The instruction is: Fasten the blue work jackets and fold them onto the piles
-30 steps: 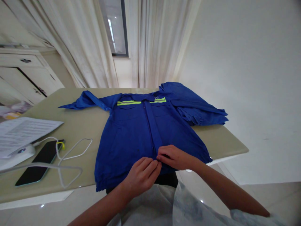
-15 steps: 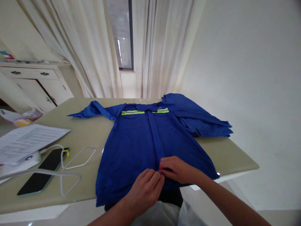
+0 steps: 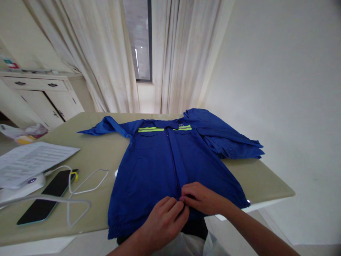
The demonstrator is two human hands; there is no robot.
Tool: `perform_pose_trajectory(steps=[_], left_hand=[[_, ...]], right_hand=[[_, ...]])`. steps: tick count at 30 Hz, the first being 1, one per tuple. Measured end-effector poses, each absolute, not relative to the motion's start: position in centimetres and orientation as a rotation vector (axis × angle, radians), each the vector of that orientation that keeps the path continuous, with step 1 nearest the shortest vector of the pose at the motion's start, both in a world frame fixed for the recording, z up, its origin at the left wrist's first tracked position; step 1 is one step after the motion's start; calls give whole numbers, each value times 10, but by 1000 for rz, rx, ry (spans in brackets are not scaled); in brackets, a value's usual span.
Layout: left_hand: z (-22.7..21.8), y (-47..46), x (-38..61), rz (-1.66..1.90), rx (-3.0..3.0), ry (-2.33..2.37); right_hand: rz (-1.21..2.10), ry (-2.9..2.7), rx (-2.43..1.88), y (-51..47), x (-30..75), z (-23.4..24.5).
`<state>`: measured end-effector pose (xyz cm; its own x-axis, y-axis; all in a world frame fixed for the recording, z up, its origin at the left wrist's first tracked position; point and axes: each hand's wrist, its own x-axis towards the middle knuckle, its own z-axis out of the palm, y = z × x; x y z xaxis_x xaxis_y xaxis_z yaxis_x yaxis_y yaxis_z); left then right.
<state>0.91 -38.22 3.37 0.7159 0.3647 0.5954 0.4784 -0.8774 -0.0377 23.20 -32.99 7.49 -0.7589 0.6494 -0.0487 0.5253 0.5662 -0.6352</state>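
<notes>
Beige table (image 3: 102, 153) under blue jacket (image 3: 151, 163), curtains (image 3: 106, 53) behind.

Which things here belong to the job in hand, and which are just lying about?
Job: blue jacket, with left hand and right hand at its front hem.
Apparently lying about: phone, white cable, printed paper; perhaps the blue cloth pile.

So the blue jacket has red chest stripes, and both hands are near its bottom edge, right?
Nearly: the chest stripes are yellow-green, not red, as the head view shows. The left hand and right hand are near the blue jacket's bottom edge.
</notes>
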Motion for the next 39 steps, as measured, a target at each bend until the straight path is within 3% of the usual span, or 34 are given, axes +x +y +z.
perform_pose_trajectory(steps=[12, 16, 20, 29, 39], left_hand=[[22, -385, 18, -1164, -2871, -871], [16, -388, 17, -1061, -2868, -793], [10, -395, 14, -863, -2780, -673], [6, -399, 13, -985, -2643, -613], [11, -398, 10, -1055, -2660, -652]], right_hand=[[875, -2724, -981, -331, 230, 67], [845, -2824, -1042, -335, 228, 69], [675, -2944, -1060, -340, 224, 71], [171, -3072, -771, -342, 219, 67], [148, -2999, -817, -338, 220, 59]])
